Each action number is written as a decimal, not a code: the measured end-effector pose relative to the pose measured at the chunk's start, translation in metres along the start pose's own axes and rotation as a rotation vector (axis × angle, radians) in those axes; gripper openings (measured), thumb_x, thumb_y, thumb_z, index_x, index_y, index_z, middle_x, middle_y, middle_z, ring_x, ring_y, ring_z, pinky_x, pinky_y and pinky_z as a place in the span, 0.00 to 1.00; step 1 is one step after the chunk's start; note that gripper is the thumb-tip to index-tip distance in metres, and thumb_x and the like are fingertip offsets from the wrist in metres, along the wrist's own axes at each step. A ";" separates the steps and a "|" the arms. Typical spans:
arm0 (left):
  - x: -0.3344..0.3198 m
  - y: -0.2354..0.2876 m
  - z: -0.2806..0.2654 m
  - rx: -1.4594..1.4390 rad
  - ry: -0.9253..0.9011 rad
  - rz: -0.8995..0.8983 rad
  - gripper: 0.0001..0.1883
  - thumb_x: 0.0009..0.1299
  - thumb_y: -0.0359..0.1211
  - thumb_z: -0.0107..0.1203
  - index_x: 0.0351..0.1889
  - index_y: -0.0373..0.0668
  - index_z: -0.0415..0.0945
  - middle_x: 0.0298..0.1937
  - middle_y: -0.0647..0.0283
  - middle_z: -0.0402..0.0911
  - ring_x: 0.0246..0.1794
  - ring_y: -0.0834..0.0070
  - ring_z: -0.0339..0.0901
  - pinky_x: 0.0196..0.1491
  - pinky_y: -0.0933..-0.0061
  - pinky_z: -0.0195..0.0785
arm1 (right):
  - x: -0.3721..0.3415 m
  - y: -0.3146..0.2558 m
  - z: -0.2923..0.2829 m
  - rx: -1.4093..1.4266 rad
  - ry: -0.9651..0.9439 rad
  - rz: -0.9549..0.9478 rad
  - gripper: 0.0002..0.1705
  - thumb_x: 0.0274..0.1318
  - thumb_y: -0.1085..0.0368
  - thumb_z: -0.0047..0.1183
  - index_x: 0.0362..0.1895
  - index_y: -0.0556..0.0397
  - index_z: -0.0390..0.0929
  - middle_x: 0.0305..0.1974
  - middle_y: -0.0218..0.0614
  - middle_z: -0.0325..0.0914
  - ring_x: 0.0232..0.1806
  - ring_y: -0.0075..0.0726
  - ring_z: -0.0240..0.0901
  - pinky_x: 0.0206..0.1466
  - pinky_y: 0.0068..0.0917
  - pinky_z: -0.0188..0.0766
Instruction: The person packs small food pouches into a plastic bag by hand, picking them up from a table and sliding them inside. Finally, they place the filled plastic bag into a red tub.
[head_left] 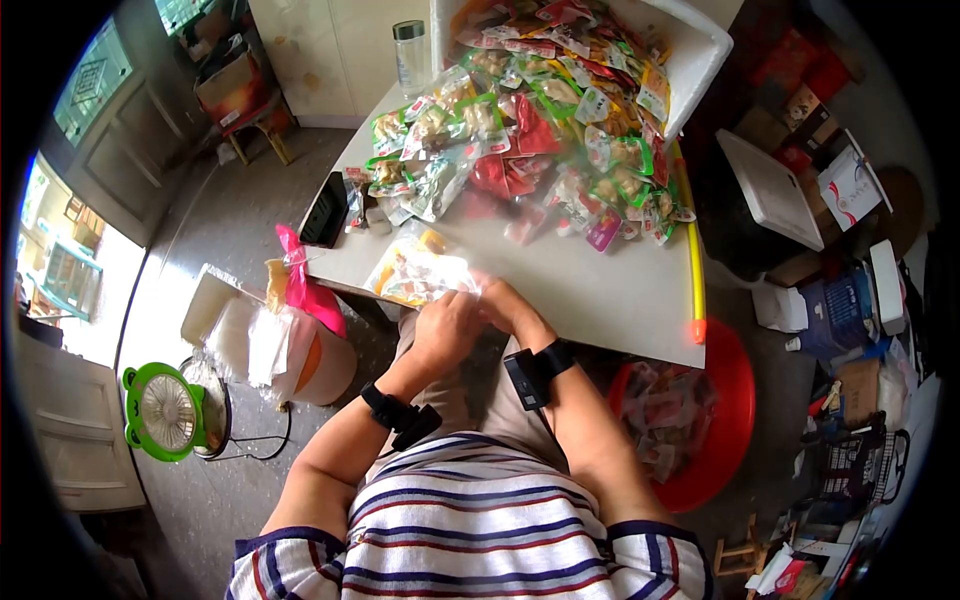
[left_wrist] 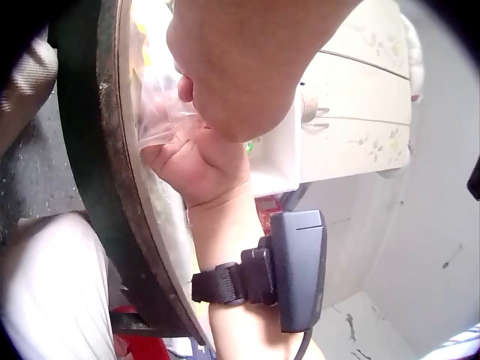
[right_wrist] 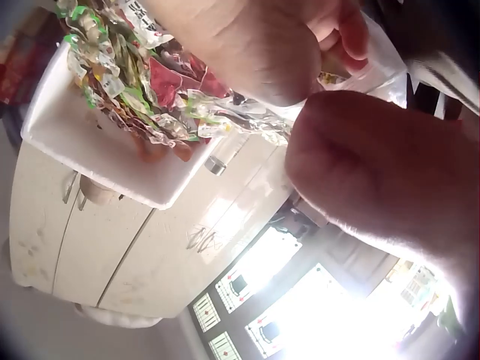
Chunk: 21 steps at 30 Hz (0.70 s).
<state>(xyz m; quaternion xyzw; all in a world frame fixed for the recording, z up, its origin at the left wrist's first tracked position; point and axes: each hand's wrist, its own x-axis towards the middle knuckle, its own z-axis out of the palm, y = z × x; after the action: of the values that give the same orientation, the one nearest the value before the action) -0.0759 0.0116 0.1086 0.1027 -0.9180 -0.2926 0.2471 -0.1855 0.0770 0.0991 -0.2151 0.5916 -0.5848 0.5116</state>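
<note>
A clear plastic bag (head_left: 410,268) with yellow and white packets inside lies at the front edge of the table. Both hands meet at its near right end. My left hand (head_left: 448,325) has its fingers curled and pinches the bag's edge. Close beside it, my right hand (head_left: 508,308) grips the same end. In the left wrist view, clear film (left_wrist: 159,112) stretches between the two hands. The right wrist view shows more of the film (right_wrist: 384,66) behind curled fingers. The fingertips are largely hidden by the hands themselves.
A heap of small food packets (head_left: 530,140) spills from a white foam box (head_left: 705,60) onto the table (head_left: 590,300). A yellow stick (head_left: 693,250) lies along the right edge. Below stand a red basin (head_left: 735,400), a bin (head_left: 335,365) and a green fan (head_left: 165,410).
</note>
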 end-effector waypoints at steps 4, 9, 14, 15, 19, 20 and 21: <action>0.003 -0.004 0.002 -0.004 -0.009 -0.014 0.03 0.55 0.29 0.45 0.23 0.40 0.67 0.22 0.54 0.69 0.22 0.55 0.68 0.24 0.61 0.61 | 0.044 0.045 -0.023 -0.127 -0.019 -0.267 0.13 0.50 0.58 0.42 0.39 0.46 0.70 0.27 0.27 0.69 0.24 0.19 0.63 0.24 0.20 0.61; 0.003 -0.011 0.006 -0.021 0.009 0.006 0.03 0.55 0.29 0.46 0.23 0.40 0.67 0.23 0.54 0.69 0.22 0.56 0.68 0.24 0.61 0.61 | 0.022 0.008 -0.008 0.141 -0.060 -0.056 0.10 0.51 0.61 0.40 0.34 0.50 0.70 0.29 0.32 0.68 0.30 0.24 0.64 0.33 0.22 0.62; -0.001 -0.017 0.007 -0.042 0.002 -0.018 0.03 0.56 0.30 0.45 0.23 0.41 0.67 0.23 0.54 0.69 0.23 0.56 0.68 0.25 0.61 0.62 | 0.035 -0.009 -0.005 -0.772 0.079 -0.312 0.11 0.51 0.60 0.39 0.33 0.52 0.70 0.26 0.35 0.68 0.26 0.25 0.63 0.30 0.23 0.62; -0.001 -0.019 0.008 -0.042 0.000 -0.013 0.03 0.56 0.30 0.45 0.24 0.41 0.67 0.23 0.54 0.69 0.23 0.55 0.68 0.26 0.60 0.62 | 0.034 -0.013 -0.002 -0.717 0.077 -0.193 0.11 0.51 0.60 0.39 0.33 0.53 0.69 0.26 0.36 0.68 0.25 0.26 0.64 0.28 0.24 0.62; -0.002 -0.022 0.006 0.009 -0.025 -0.041 0.04 0.55 0.31 0.46 0.24 0.42 0.67 0.23 0.54 0.68 0.23 0.55 0.67 0.26 0.59 0.61 | 0.015 -0.040 0.015 -0.449 0.131 0.079 0.13 0.50 0.60 0.40 0.33 0.57 0.68 0.23 0.40 0.69 0.21 0.32 0.65 0.20 0.29 0.62; -0.002 -0.023 0.005 0.033 -0.046 -0.060 0.04 0.55 0.31 0.46 0.25 0.42 0.67 0.23 0.55 0.68 0.24 0.56 0.67 0.27 0.60 0.61 | 0.020 -0.036 0.014 -0.447 0.139 0.056 0.13 0.50 0.61 0.40 0.34 0.57 0.68 0.23 0.40 0.69 0.20 0.33 0.65 0.18 0.30 0.62; -0.002 -0.022 0.003 0.055 0.004 -0.020 0.04 0.55 0.32 0.47 0.25 0.42 0.67 0.24 0.55 0.68 0.26 0.57 0.67 0.28 0.60 0.61 | 0.021 -0.035 0.016 -0.444 0.147 0.033 0.13 0.49 0.61 0.41 0.34 0.58 0.67 0.22 0.40 0.69 0.19 0.34 0.65 0.16 0.31 0.61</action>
<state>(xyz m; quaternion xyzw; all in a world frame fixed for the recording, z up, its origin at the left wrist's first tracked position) -0.0745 -0.0037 0.0928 0.1193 -0.9242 -0.2697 0.2428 -0.1925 0.0438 0.1271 -0.2697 0.7449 -0.4459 0.4167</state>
